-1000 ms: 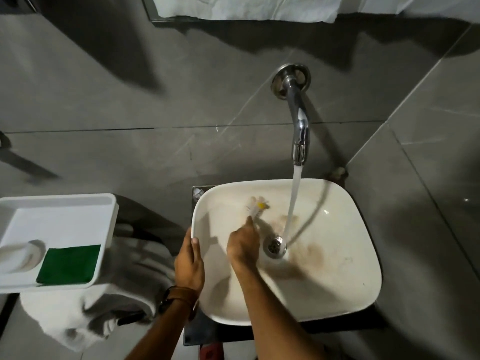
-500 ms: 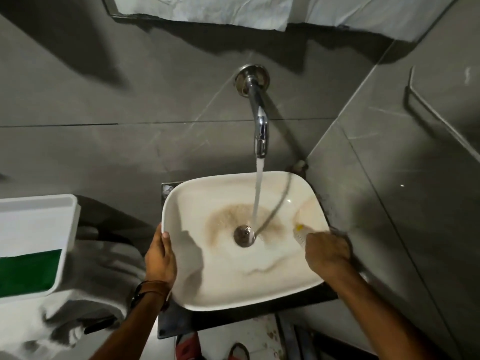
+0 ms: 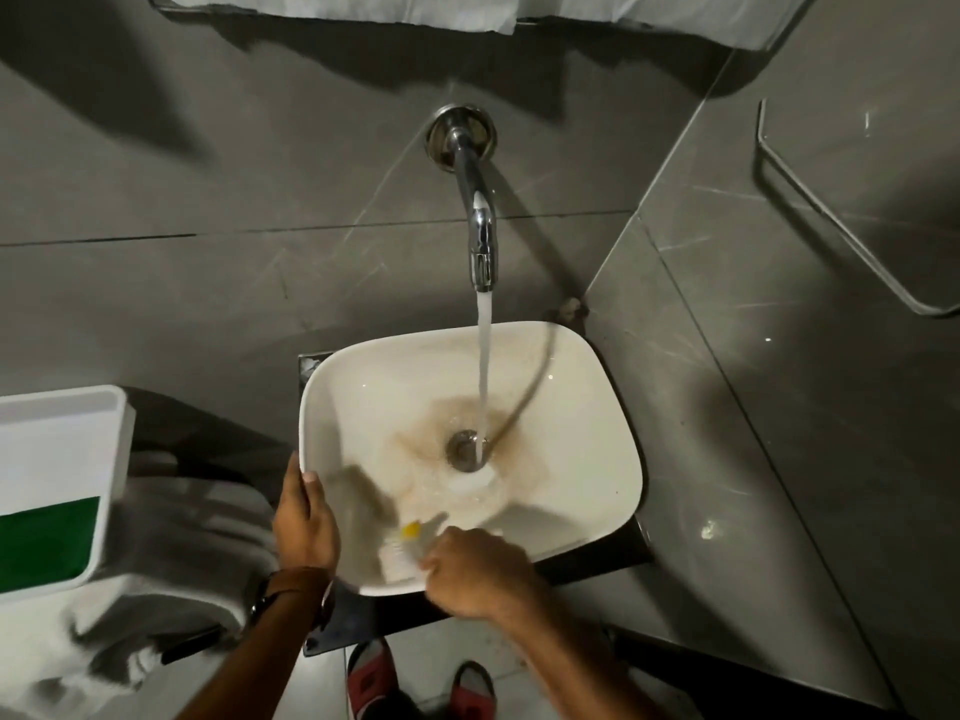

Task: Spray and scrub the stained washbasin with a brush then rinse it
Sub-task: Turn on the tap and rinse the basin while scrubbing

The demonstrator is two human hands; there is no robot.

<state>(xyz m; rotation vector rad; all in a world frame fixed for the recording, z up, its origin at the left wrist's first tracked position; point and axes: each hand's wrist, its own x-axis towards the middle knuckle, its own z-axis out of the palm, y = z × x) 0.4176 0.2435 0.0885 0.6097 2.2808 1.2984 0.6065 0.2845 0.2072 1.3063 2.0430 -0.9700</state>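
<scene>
Fingers (image 3: pixel 436 556) of the right hand (image 3: pixel 475 574) grip the brush (image 3: pixel 402 550) at the basin's (image 3: pixel 613 407) near edge, bristles pointing left; left hand (image 3: pixel 304 517) clasps the left rim.

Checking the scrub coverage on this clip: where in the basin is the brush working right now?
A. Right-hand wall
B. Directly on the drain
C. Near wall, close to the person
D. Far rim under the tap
C: the right hand holds the brush against the basin's near wall, short of the drain.

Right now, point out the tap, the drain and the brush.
tap (image 3: pixel 482 236), head view, on the spout.
drain (image 3: pixel 464 450), head view, on its metal ring.
brush (image 3: pixel 402 550), head view, on the blurred white head.
</scene>
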